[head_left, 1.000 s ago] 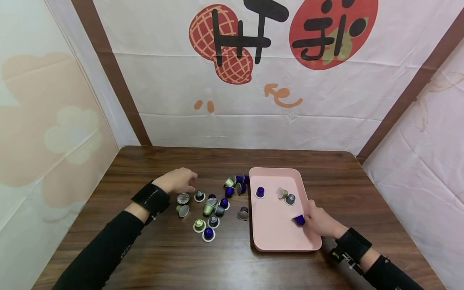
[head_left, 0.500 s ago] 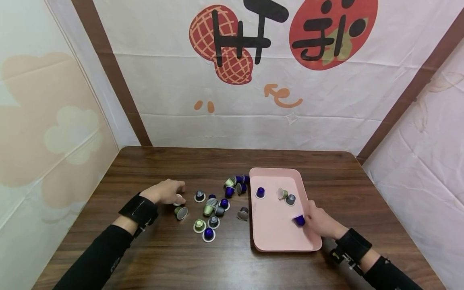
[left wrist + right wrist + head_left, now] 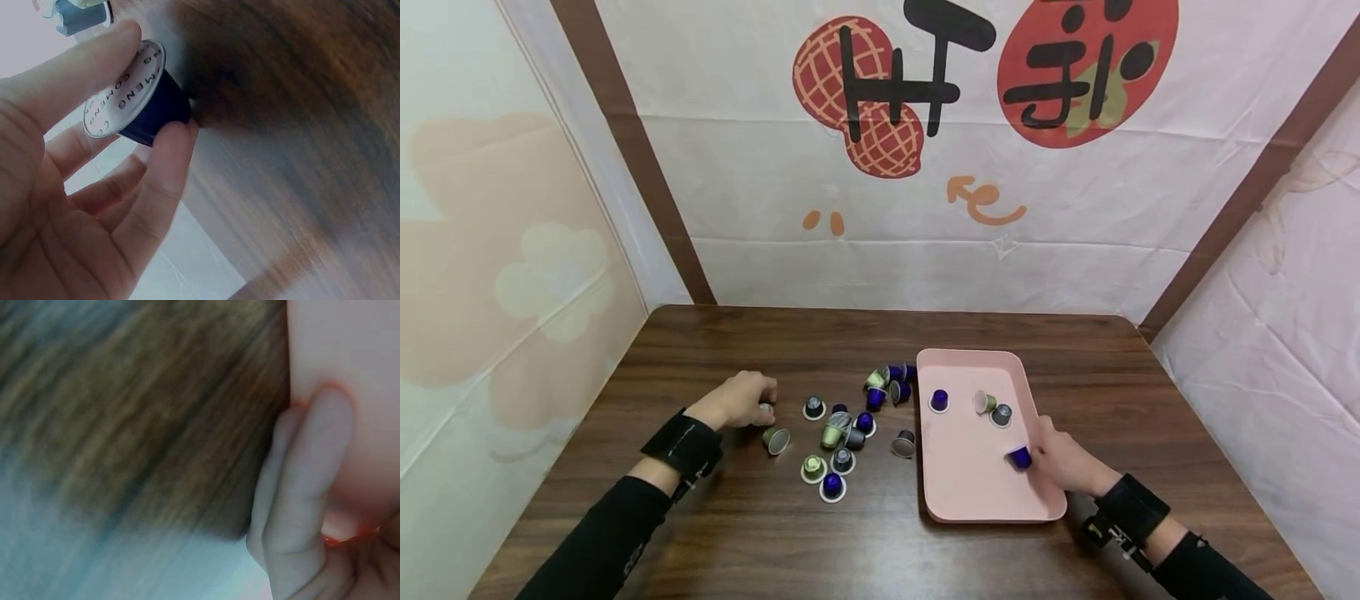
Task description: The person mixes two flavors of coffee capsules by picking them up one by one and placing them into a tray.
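With thumb and a fingertip my left hand [image 3: 737, 402] pinches a coffee capsule [image 3: 140, 103], dark blue with a printed silvery lid. In the head view the fingers mostly hide that capsule. A green capsule [image 3: 777, 440] lies on its side just in front of this hand. My right hand [image 3: 1060, 457] grips the right edge of a pink tray [image 3: 970, 500]; the right wrist view shows fingers [image 3: 312, 462] against the tray's wall. A blue capsule [image 3: 1019, 457] sits tilted in the tray beside this hand; whether the hand touches it is unclear.
More capsules stand in the tray: a blue one [image 3: 939, 400], a green one [image 3: 984, 402] and a grey one [image 3: 1002, 415]. Left of it, several loose capsules [image 3: 835, 433] cluster on the wooden table [image 3: 820, 550]. Another group [image 3: 887, 383] sits against the tray's far left side.
My left hand has moved left and toward me, and its fingers have closed on the capsule with the silvery lid. The right hand and the tray have stayed still.
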{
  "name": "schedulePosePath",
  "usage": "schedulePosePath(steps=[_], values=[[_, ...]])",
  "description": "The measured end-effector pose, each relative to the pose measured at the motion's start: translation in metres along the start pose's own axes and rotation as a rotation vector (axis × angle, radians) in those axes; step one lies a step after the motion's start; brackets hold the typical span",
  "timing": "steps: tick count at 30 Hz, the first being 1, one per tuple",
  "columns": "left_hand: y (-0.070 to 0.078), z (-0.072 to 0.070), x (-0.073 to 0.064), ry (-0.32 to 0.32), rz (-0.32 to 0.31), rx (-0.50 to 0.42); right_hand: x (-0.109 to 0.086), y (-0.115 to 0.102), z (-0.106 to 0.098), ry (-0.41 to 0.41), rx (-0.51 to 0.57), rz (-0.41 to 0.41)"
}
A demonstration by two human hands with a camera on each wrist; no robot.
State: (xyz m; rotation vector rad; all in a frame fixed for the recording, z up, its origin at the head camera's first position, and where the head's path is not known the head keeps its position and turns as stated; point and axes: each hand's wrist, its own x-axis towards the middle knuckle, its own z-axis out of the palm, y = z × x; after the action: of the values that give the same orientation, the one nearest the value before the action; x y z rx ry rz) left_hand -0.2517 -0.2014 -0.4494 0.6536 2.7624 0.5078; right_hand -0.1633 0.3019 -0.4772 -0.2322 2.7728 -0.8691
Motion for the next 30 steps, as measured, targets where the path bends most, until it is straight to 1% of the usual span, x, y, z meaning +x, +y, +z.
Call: schedulePosePath(steps=[2,5,8,10,13,16,19,22,24,26,30], values=[[0.000,0.002,-0.001,0.022,0.019,0.003,0.000,0.000,0.000,-0.002,-0.005,0.002],[0.000,0.003,-0.003,0.043,0.026,0.004,-0.001,0.000,0.000,0.002,-0.020,-0.004],[0.001,0.004,-0.003,0.080,0.042,0.022,-0.002,-0.001,0.000,0.003,-0.025,-0.004],[0.004,0.003,-0.003,0.116,0.062,0.034,-0.002,-0.001,0.000,0.003,-0.020,0.002],[0.014,0.002,-0.003,0.163,0.092,0.049,-0.002,-0.002,-0.001,-0.005,-0.007,0.008],[0.028,0.002,-0.002,0.185,0.119,0.051,-0.002,-0.002,-0.001,-0.015,0.010,0.018],[0.046,0.004,-0.001,0.198,0.145,0.061,-0.002,-0.003,-0.001,-0.020,0.011,0.026],[0.064,0.008,0.001,0.209,0.195,0.097,-0.002,-0.003,0.000,-0.019,0.010,0.036],[0.077,0.010,0.002,0.214,0.243,0.129,-0.002,-0.003,0.000,-0.012,-0.002,0.035],[0.089,0.014,0.003,0.213,0.296,0.139,-0.002,-0.003,0.001,-0.008,-0.010,0.028],[0.119,0.020,0.006,0.181,0.406,0.108,-0.002,-0.004,0.001,-0.003,-0.019,0.021]])
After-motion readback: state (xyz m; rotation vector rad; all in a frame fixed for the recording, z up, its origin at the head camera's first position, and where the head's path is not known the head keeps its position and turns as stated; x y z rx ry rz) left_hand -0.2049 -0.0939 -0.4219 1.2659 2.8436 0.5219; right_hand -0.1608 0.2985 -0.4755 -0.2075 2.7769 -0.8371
